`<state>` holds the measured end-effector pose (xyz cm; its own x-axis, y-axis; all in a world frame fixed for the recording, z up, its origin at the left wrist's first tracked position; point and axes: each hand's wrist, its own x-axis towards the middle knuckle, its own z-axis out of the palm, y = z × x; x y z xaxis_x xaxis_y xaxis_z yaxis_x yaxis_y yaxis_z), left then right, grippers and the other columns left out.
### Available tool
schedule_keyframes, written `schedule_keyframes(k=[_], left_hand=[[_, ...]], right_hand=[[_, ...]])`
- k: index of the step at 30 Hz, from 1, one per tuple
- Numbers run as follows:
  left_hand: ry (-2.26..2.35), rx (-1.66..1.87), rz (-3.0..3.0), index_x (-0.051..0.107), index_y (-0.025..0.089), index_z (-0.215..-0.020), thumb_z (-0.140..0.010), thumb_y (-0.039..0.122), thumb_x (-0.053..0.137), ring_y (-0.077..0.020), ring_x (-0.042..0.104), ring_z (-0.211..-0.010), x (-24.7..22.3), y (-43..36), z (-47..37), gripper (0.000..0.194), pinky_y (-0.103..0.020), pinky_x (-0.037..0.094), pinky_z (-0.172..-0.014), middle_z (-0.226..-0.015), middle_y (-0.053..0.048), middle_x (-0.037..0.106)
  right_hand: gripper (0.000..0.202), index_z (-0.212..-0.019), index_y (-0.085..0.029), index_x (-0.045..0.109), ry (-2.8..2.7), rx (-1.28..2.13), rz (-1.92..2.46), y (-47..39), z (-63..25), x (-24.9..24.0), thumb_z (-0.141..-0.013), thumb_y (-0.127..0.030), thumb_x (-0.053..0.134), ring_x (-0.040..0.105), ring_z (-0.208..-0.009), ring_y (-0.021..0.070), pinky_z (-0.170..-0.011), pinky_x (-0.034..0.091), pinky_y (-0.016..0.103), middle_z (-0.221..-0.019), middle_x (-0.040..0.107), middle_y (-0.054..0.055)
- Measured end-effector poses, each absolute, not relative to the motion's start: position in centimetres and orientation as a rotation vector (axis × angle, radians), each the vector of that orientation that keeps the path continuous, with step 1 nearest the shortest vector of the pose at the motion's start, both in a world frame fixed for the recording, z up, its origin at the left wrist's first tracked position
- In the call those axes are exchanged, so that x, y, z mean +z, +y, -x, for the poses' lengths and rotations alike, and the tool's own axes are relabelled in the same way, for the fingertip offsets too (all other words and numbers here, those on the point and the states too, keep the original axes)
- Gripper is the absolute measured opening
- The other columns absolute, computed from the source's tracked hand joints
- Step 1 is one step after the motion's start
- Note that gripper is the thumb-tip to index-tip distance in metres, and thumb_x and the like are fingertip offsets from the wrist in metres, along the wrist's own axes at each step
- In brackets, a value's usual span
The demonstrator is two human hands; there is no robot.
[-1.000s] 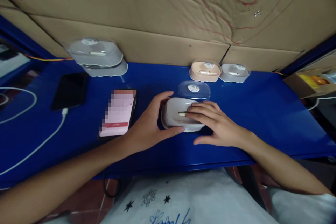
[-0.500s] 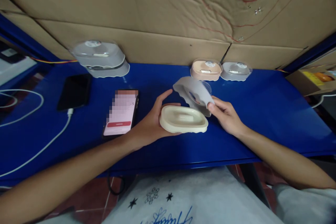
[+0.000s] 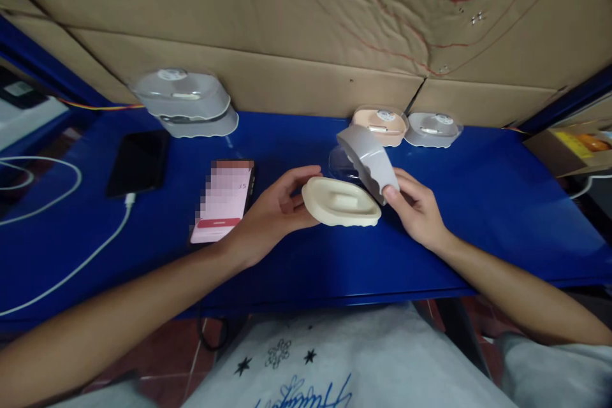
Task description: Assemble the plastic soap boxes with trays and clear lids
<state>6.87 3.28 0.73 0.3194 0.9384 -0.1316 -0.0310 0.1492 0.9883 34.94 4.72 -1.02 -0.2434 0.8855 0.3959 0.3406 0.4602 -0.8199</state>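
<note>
My left hand (image 3: pixel 282 201) grips the left end of a cream oval dish (image 3: pixel 329 213) with a wavy edge, its hollow facing up and a raised bar in the middle. Between the thumb and fingers of my right hand (image 3: pixel 417 204) is a grey oval shell (image 3: pixel 369 156) with a wavy edge, tilted on its side just behind the dish. A clear plastic lid (image 3: pixel 339 164) shows at the shell's far left side; whether it is joined to the shell I cannot tell. Dish and shell are both held above the blue table (image 3: pixel 306 274).
Two stacked grey containers (image 3: pixel 191 99) with clear tops stand at the back left. A peach container (image 3: pixel 380 127) and a grey container (image 3: pixel 434 131) sit at the back right. To the left lie a lit phone (image 3: pixel 222 201) and a dark phone (image 3: pixel 138 162) on a white cable (image 3: pixel 98 255).
The right hand has turned the grey shell more upright, showing its outer side. My left hand has raised and tilted the cream dish slightly, and its thumb has come nearer the dish.
</note>
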Motion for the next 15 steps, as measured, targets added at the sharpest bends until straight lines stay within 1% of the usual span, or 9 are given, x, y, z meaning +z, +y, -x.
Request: schedule_keyframes(k=[2,5,9,10,12,14,15], left_hand=[[0.976,0.938,-1.186,0.059,0.028,-0.137,-0.075,0.028,0.088,-0.0331,0.063,-0.136,0.8,3.4,-6.9,0.069,-0.049,0.061,-0.105,-0.151,-0.007,0.063],[0.977,0.981,-1.178,0.060,0.027,-0.132,-0.072,0.026,0.091,-0.0325,0.064,-0.134,0.9,3.5,-7.0,0.068,-0.050,0.058,-0.109,-0.150,-0.007,0.064],[1.007,1.004,-1.154,0.055,0.027,-0.129,-0.069,0.023,0.090,-0.0289,0.067,-0.129,1.0,3.3,-7.1,0.069,-0.048,0.057,-0.110,-0.147,-0.006,0.066],[1.011,1.001,-1.156,0.054,0.027,-0.129,-0.070,0.024,0.090,-0.0282,0.068,-0.128,1.0,3.3,-7.2,0.069,-0.047,0.057,-0.109,-0.145,-0.006,0.066],[1.019,0.996,-1.183,0.052,0.028,-0.128,-0.071,0.028,0.089,-0.0276,0.068,-0.127,0.9,3.2,-7.3,0.069,-0.047,0.058,-0.107,-0.144,-0.006,0.067],[1.037,1.009,-1.235,0.051,0.028,-0.126,-0.071,0.034,0.091,-0.0277,0.068,-0.127,0.9,3.1,-7.4,0.069,-0.046,0.057,-0.106,-0.143,-0.006,0.067],[1.052,1.017,-1.265,0.050,0.028,-0.125,-0.071,0.037,0.092,-0.0278,0.067,-0.127,0.9,3.0,-7.4,0.069,-0.046,0.057,-0.106,-0.142,-0.006,0.067]], right_hand=[[0.031,-0.115,-0.027,0.080,-1.909,0.705,0.994,4.5,-34.9,-0.9,-0.106,-0.048,0.060,0.071,-0.124,0.0269,-0.108,0.058,0.045,-0.135,0.074,0.007],[0.031,-0.129,-0.028,0.076,-2.078,0.709,0.881,4.2,-34.8,-0.9,-0.107,-0.042,0.059,0.068,-0.130,0.0266,-0.112,0.056,0.047,-0.143,0.069,0.008],[0.046,-0.154,-0.030,0.058,-2.234,0.650,0.763,3.9,-34.8,-1.2,-0.108,-0.032,0.058,0.061,-0.141,0.0259,-0.119,0.052,0.049,-0.154,0.062,0.009],[0.050,-0.158,-0.032,0.053,-2.266,0.633,0.740,3.8,-34.8,-1.3,-0.108,-0.033,0.059,0.059,-0.143,0.0264,-0.120,0.051,0.050,-0.156,0.060,0.009],[0.065,-0.165,-0.034,0.043,-2.322,0.592,0.701,3.6,-34.6,-1.4,-0.104,-0.040,0.066,0.056,-0.146,0.0287,-0.121,0.049,0.052,-0.159,0.057,0.010],[0.084,-0.168,-0.034,0.034,-2.371,0.531,0.681,3.3,-34.3,-1.3,-0.097,-0.048,0.075,0.053,-0.148,0.0318,-0.122,0.048,0.055,-0.161,0.054,0.011],[0.090,-0.169,-0.034,0.032,-2.391,0.494,0.674,3.1,-34.1,-1.3,-0.094,-0.049,0.079,0.052,-0.149,0.0331,-0.123,0.047,0.057,-0.161,0.054,0.012]])
